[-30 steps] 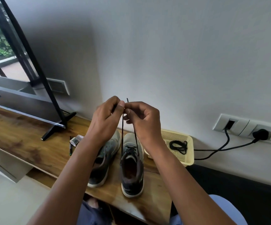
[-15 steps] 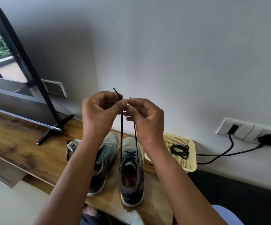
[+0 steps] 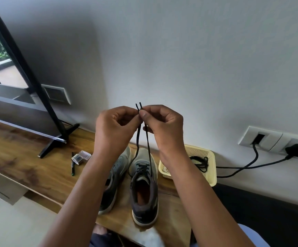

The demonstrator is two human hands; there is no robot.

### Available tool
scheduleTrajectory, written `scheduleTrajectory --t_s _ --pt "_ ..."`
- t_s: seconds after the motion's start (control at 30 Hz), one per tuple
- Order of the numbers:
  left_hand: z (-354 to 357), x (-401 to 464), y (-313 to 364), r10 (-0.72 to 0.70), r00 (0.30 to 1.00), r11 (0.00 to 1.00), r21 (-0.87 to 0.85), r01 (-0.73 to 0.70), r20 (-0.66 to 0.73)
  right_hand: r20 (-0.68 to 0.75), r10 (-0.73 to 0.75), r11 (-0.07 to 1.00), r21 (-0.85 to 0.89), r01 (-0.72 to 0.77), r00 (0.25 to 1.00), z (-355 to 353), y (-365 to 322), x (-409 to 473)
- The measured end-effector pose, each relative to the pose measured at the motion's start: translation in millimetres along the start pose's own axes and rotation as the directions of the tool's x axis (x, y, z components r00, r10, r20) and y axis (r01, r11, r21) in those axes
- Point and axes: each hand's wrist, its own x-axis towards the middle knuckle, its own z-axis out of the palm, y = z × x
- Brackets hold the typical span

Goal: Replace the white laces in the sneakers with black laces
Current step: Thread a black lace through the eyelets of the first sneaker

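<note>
Two grey sneakers stand side by side on the wooden shelf point(image 3: 19, 157). The right sneaker point(image 3: 144, 191) has a black lace point(image 3: 138, 139) threaded through its lower eyelets. Both lace ends rise straight up to my hands. My left hand point(image 3: 114, 132) pinches one end and my right hand point(image 3: 164, 129) pinches the other, fingertips touching, with the two tips sticking up side by side above them. The left sneaker point(image 3: 116, 177) is partly hidden behind my left forearm. A second black lace point(image 3: 200, 162) lies coiled in the yellow basket point(image 3: 212, 175).
A TV on a black stand point(image 3: 55, 143) fills the left of the shelf. A small clear plastic case point(image 3: 81, 156) and a dark pen point(image 3: 72, 166) lie near the stand. A wall socket with a black plug and cable point(image 3: 294, 150) sits at the right.
My hands have lifted a little and brought the two lace ends together, so the tips now stand even above my fingertips. The sneakers have not moved.
</note>
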Motion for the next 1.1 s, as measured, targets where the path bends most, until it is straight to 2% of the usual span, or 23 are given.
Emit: scheduleTrajectory --t_s 0.23,0.43,0.5,0.57,0.63,0.73,0.87,0.93,1.1 --pt "2 -4 -1 0.024 1.000 0.998 0.052 -0.024 -0.008 0.005 0.082 0.996 0.022 -0.082 0.997 -4 -2 -1" --pt "0 -5 3 0.089 0.996 0.990 0.116 -0.086 -0.026 -0.002 0.059 0.998 -0.010 -0.059 0.998 -3 -2 -1" --pt "0 -5 1 0.072 0.997 0.993 0.094 -0.072 0.003 -0.021 0.043 0.998 -0.041 -0.044 0.999 -2 -1 -1" --pt "-1 -3 -10 0.033 0.993 0.992 0.116 -0.047 0.115 -0.035 0.034 0.998 -0.052 -0.035 0.999 -2 -1 0" --pt "-3 -2 -28 -0.078 0.952 0.965 0.264 -0.003 0.295 -0.037 0.040 0.999 -0.035 -0.042 0.998 -3 -4 0" --pt "3 -14 -62 -0.297 0.811 0.874 0.486 0.018 0.503 -0.011 0.040 0.998 -0.051 -0.040 0.999 -3 -8 1" --pt "28 -31 -102 -0.490 0.641 0.780 0.626 0.020 0.591 0.059 0.031 0.997 -0.075 -0.027 0.998 -2 -15 0" --pt "37 -36 -119 -0.526 0.623 0.749 0.662 0.016 0.580 0.091 0.000 0.990 -0.141 0.012 0.996 -3 -18 0" --pt "43 -41 -134 -0.550 0.635 0.763 0.635 0.117 0.543 0.098 -0.090 0.961 -0.253 0.113 0.991 -7 -19 4"
